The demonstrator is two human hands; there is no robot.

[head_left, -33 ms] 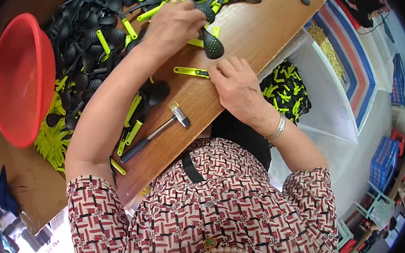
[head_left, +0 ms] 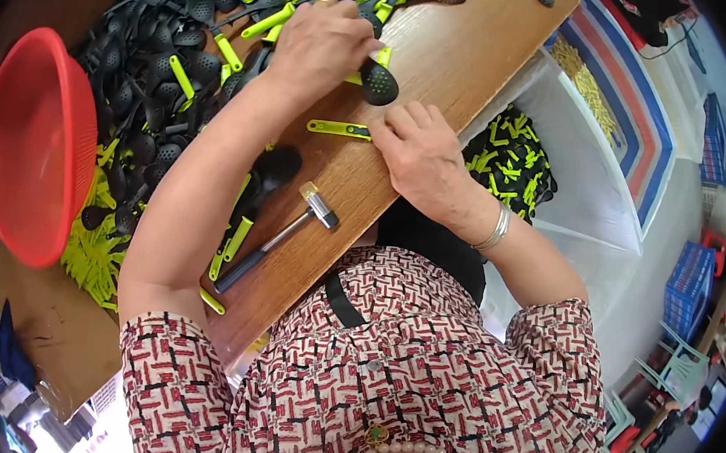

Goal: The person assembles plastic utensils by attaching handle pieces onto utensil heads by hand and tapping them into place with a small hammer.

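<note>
Lying nearest on the wooden board (head_left: 448, 69), a small hammer (head_left: 279, 238) rests with its head toward the far right and its dark grip toward the near left, touched by neither hand. Just beyond it, a yellow-green handle (head_left: 337, 128) lies flat on the board. The right hand (head_left: 423, 149) rests on the board with its fingertips closed on the handle's right end. Farther off, the left hand (head_left: 319, 43) is curled around a black slotted spoon (head_left: 379, 81), whose perforated bowl sticks out from under the fingers, just beyond the handle and apart from it. Left of the board and at its far end lies a heap of black spoons (head_left: 166, 50) mixed with loose yellow-green handles. At the far left stands a red basin (head_left: 34, 147). Right of the board, a white bin (head_left: 576, 195) holds more yellow-green and black parts (head_left: 509, 158).
</note>
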